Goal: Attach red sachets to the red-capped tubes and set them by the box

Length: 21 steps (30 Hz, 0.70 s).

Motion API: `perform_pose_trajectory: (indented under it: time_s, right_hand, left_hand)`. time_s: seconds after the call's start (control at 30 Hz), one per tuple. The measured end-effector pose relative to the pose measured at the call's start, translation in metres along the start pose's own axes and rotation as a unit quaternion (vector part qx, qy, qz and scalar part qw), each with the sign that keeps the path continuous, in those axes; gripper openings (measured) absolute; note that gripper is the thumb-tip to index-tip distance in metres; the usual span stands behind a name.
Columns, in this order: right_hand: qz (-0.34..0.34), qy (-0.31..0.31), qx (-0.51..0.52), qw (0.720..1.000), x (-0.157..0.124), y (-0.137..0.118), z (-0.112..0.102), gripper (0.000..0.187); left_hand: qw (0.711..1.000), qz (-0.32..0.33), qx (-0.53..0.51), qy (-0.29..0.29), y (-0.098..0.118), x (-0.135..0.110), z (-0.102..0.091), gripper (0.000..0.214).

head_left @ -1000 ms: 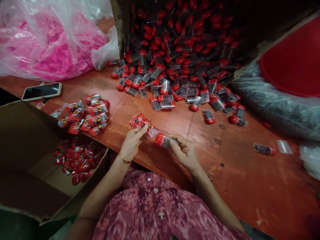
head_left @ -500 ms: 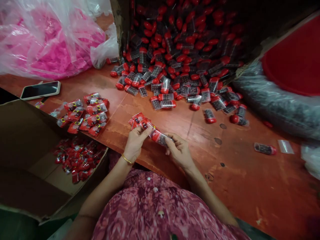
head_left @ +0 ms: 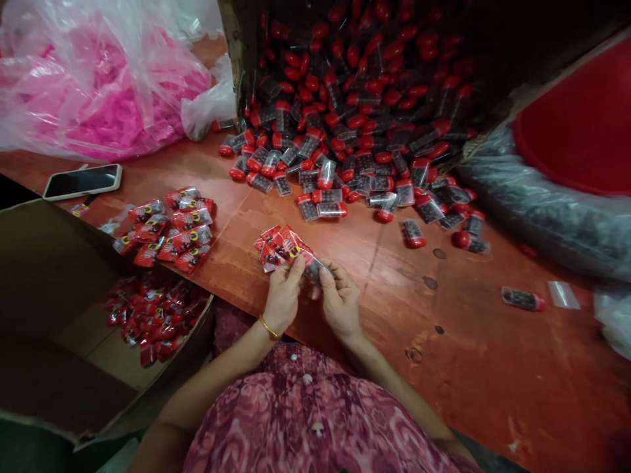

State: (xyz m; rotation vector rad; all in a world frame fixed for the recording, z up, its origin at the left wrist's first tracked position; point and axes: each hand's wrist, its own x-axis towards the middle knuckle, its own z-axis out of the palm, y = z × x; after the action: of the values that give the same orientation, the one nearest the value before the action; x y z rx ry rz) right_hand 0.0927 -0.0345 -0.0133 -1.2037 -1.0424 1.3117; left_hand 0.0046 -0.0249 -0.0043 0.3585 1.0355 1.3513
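A small clear container [head_left: 313,268] with dark contents is stretched between my two hands, a red printed card or packet [head_left: 294,240] at its left end. My left hand [head_left: 284,297] pinches it at the printed end, thumb on top. Closed round the other end of the container is my right hand [head_left: 341,301]. Several flat red printed cards [head_left: 270,253] lie on the table just beyond my left fingers. Whether the container sits inside a clear sleeve is too blurred to tell. Left of my hands is a group of packed red pieces [head_left: 190,236].
A large box spills red-capped clear containers [head_left: 328,196] onto the red-brown table [head_left: 473,368]. Below left, an open carton [head_left: 106,355] holds more packed pieces. A phone [head_left: 83,181], a bag of pink pieces [head_left: 123,98] and a red basin [head_left: 576,125] stand around.
Both hands have drawn closer together. My left hand has moved slightly right and down, and the printed card at the container's left end shows more fully.
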Motion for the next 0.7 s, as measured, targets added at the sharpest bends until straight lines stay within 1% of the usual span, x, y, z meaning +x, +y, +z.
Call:
perform_pose_trajectory:
  time_s: [0.07, 0.2, 0.3, 0.4, 0.53, 0.6, 0.7]
  right_hand:
    - [0.004, 0.004, 0.002, 1.0, 0.001, -0.002, 0.002, 0.026]
    - [0.03, -0.033, 0.003, 0.999, 0.004, -0.001, 0.003, 0.03]
    - [0.049, -0.021, 0.039, 0.998, 0.006, 0.001, 0.006, 0.029]
    - [0.043, -0.013, 0.046, 0.998, 0.007, 0.002, 0.009, 0.029]
    - [0.02, -0.032, 0.006, 0.999, 0.006, 0.002, 0.009, 0.03]
    - [0.023, -0.022, 0.013, 0.999, 0.007, 0.003, 0.01, 0.03]
    - [0.043, 0.006, 0.054, 0.998, 0.01, 0.005, 0.013, 0.029]
  left_hand:
    - [1.0, 0.002, 0.019, -0.003, 0.0, 0.001, 0.001, 0.041]
    - [0.997, 0.03, 0.066, 0.009, -0.001, 0.005, -0.003, 0.04]
    - [0.996, 0.009, 0.091, -0.023, -0.003, 0.006, -0.005, 0.039]
    - [0.996, -0.002, 0.079, -0.043, 0.001, 0.007, -0.006, 0.038]
    - [0.999, 0.017, 0.046, -0.019, 0.007, 0.009, -0.008, 0.038]
    - [0.998, 0.014, 0.057, -0.011, 0.003, 0.008, -0.008, 0.04]
    - [0.995, 0.017, 0.094, -0.012, -0.007, 0.004, -0.007, 0.044]
